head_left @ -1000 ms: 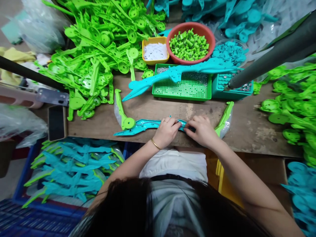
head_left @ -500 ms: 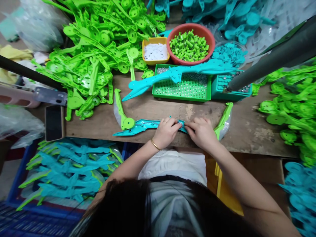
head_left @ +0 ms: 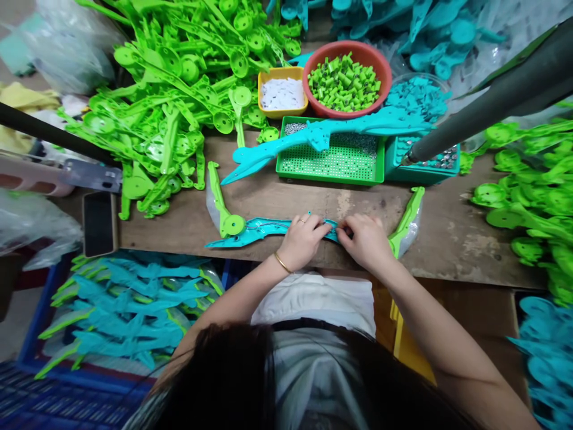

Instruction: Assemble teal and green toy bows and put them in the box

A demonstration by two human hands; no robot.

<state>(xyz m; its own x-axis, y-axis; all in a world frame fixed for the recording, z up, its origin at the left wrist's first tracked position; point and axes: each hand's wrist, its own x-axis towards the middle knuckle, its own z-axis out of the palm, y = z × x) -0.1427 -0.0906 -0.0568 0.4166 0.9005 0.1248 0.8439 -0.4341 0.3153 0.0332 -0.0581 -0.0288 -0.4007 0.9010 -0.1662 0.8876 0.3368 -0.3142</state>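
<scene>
A blue plastic bow-shaped shell (head_left: pixel 264 229) lies open side up along the table's front edge. A green curved arm (head_left: pixel 215 197) sits at its left end, and another green arm (head_left: pixel 409 218) stands at the right. My left hand (head_left: pixel 303 237) is closed on the middle of the shell, thumb and fingertips pressed at its inside. Just to the right, my right hand (head_left: pixel 364 239) has its fingers pinched together at the shell's inner side; whatever they hold is too small to see. A thin wire runs within the shell's left part.
Behind lie a matching blue shell (head_left: pixel 277 148) across a green tray (head_left: pixel 331 170), a red bowl (head_left: pixel 385 77) of green pieces, a yellow box (head_left: pixel 282 113) and a teal box (head_left: pixel 421 173). Green parts (head_left: pixel 174 137) heap at left. A dark pole (head_left: pixel 483 101) slants in from the right.
My right hand's fingers have curled slightly and drawn a little away from my left fingertips. My left hand and the shell stay in place.
</scene>
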